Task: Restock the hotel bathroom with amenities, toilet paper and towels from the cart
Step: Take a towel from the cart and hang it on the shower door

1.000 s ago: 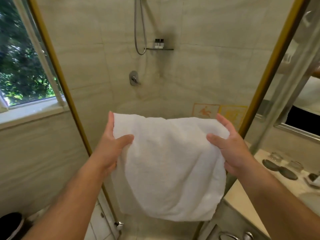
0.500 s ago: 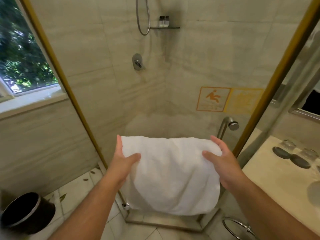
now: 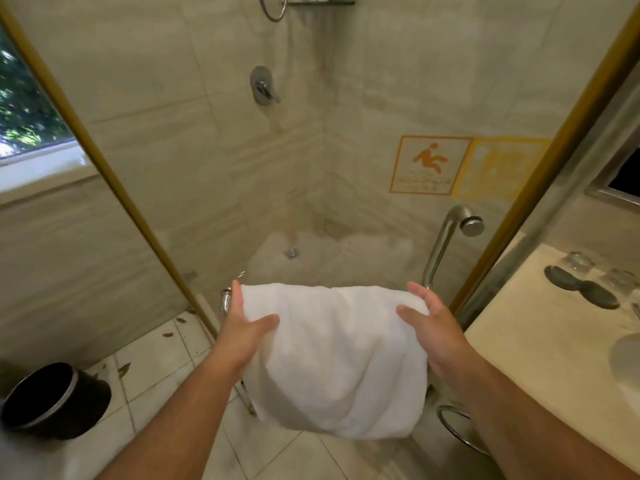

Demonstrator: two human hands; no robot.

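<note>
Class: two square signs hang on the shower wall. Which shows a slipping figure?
The left sign, outlined in orange; the right sign is a filled yellow panel without a clear figure.

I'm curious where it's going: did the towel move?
Yes. The towel went down: its top edge was level with the orange slip sign, now it is well below.

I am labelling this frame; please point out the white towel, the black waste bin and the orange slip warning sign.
white towel (image 3: 339, 358), head view, middle of its hanging front.
black waste bin (image 3: 93, 401), head view, its outer side wall.
orange slip warning sign (image 3: 429, 162), head view, the falling figure.
</note>
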